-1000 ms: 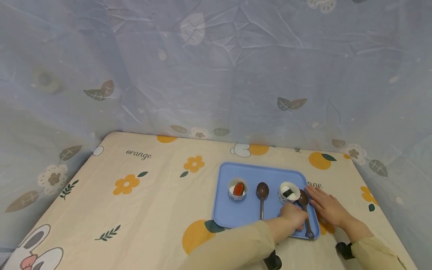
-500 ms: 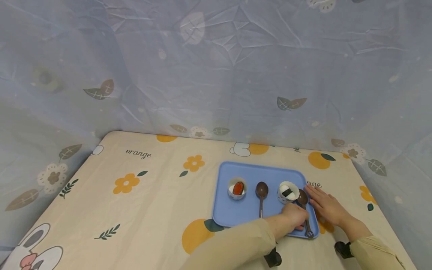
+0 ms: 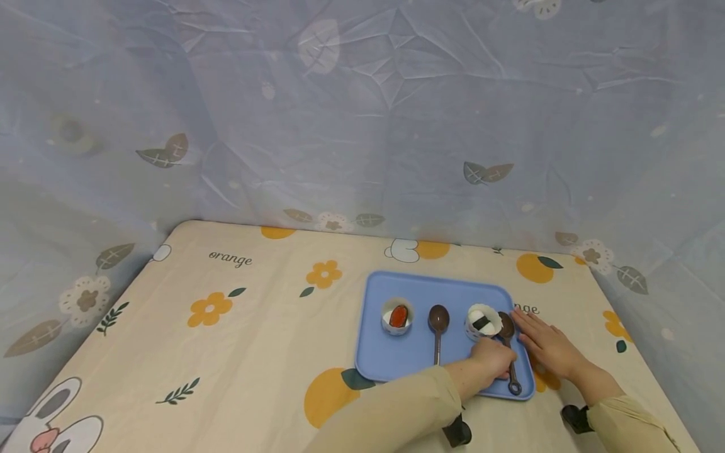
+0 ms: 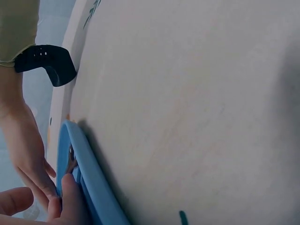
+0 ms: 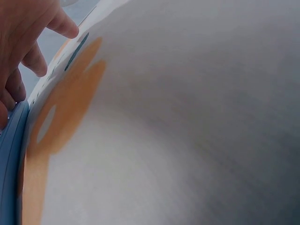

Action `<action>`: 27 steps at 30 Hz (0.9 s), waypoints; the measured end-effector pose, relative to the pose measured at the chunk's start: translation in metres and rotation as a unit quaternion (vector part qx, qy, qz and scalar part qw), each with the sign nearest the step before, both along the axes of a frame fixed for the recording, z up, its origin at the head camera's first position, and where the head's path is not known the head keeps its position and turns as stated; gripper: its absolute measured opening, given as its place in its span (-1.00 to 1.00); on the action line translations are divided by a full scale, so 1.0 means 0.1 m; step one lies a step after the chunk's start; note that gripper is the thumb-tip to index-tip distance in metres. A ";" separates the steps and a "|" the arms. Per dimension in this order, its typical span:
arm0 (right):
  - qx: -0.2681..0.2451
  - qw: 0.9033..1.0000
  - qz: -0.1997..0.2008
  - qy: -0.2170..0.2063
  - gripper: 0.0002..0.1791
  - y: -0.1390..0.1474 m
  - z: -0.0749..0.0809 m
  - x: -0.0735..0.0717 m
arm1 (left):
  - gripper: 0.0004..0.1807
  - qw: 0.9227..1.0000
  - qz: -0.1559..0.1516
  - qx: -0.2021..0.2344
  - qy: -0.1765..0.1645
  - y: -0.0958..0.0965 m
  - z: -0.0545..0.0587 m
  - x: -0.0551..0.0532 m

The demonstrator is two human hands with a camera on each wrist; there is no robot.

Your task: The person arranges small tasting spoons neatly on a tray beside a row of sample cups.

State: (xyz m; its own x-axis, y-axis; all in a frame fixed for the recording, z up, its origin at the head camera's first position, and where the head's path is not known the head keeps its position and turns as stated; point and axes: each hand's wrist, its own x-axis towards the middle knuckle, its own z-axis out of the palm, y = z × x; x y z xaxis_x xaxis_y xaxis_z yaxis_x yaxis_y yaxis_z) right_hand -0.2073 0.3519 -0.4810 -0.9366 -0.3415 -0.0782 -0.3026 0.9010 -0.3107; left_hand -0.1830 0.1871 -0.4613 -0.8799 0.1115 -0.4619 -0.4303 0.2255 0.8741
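Note:
A blue tray (image 3: 413,289) lies on the table with two brown spoons and two small paper cups. My left hand (image 3: 491,360) reaches across it, fingers curled at the handle of the right-hand spoon (image 3: 514,377), just below the cup with a white and black piece (image 3: 483,322). In the left wrist view the thumb (image 4: 71,199) lies by that handle; the exact contact is partly hidden. With fingers extended, my right hand (image 3: 549,345) rests along the tray's right edge. The other spoon (image 3: 438,319) and the cup with an orange-red piece (image 3: 398,316) lie further left.
A cream tablecloth (image 3: 255,352) with printed oranges and flowers covers the table. Blue patterned cloth (image 3: 340,126) hangs behind and at the sides. Black wrist devices (image 3: 576,418) sit at both wrists.
The right-hand spoon has shifted slightly left and away from me on the tray, with my left hand at its handle. My right hand stays at the tray's edge.

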 end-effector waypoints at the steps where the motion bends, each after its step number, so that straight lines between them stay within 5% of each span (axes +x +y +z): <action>1: 0.001 1.000 0.000 0.000 -0.45 0.00 0.00 0.00 | -0.95 1.000 0.001 0.001 0.002 -0.01 0.01 0.00; 6: 0.003 1.000 -0.001 0.000 -0.44 -0.02 0.02 0.00 | -0.83 1.000 0.009 0.006 0.008 -0.04 0.06 0.02; 17: 0.004 1.000 0.002 0.012 -0.45 -0.02 0.03 0.01 | -0.93 1.000 -0.007 -0.012 0.013 -0.10 0.11 0.03; 27: 0.010 1.000 -0.001 0.013 -0.43 -0.04 0.02 0.00 | -0.82 0.998 -0.049 0.034 0.007 -0.30 0.23 0.03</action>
State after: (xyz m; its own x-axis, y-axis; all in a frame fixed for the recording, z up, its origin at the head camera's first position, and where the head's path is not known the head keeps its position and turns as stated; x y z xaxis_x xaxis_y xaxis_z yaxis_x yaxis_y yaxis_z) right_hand -0.2075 0.3484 -0.4794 -0.9391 -0.3381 -0.0606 -0.3085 0.9078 -0.2840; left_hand -0.1797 0.1571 -0.4386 -0.8698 0.2286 -0.4373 -0.3961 0.2050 0.8950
